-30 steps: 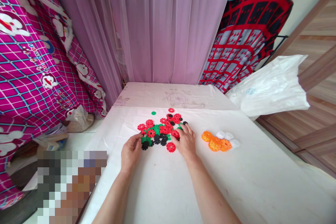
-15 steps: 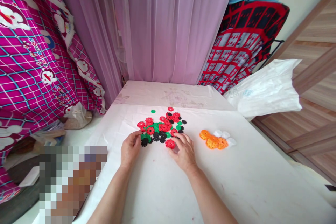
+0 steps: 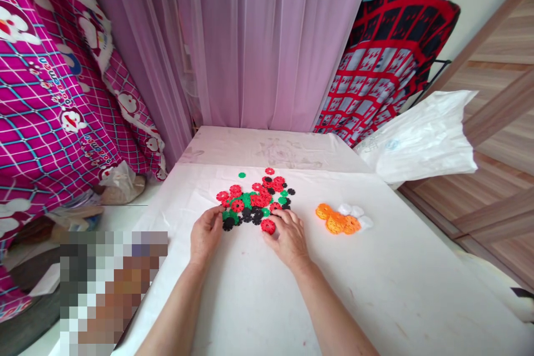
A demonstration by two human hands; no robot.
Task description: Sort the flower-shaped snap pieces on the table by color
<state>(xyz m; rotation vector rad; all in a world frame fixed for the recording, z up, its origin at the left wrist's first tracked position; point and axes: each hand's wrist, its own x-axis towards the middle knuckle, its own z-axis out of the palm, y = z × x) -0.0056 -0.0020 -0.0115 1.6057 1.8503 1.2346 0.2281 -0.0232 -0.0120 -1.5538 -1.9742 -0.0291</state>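
Observation:
Several red discs (image 3: 261, 198), green discs (image 3: 247, 199) and black discs (image 3: 252, 214), with notched edges, lie in a loose heap on the white-covered table (image 3: 258, 289). My left hand (image 3: 207, 233) is at the heap's left edge beside a black disc, fingers curled together; whether they pinch anything is too small to tell. My right hand (image 3: 288, 236) rests at the near right edge, its fingers curved and apart around a small red stack (image 3: 267, 226), thumb and fingers close to it. Orange discs (image 3: 337, 220) and white discs (image 3: 355, 214) lie together to the right.
A white plastic bag (image 3: 425, 139) stands at the table's right edge. Behind the table hangs a purple curtain (image 3: 267, 39). Pink patterned cloth (image 3: 50, 67) hangs at the left, and a red and black cloth (image 3: 384, 61) is at the back right.
The whole view has shifted slightly. Against the heap, both hands have hardly moved, with the right hand still around the red stack.

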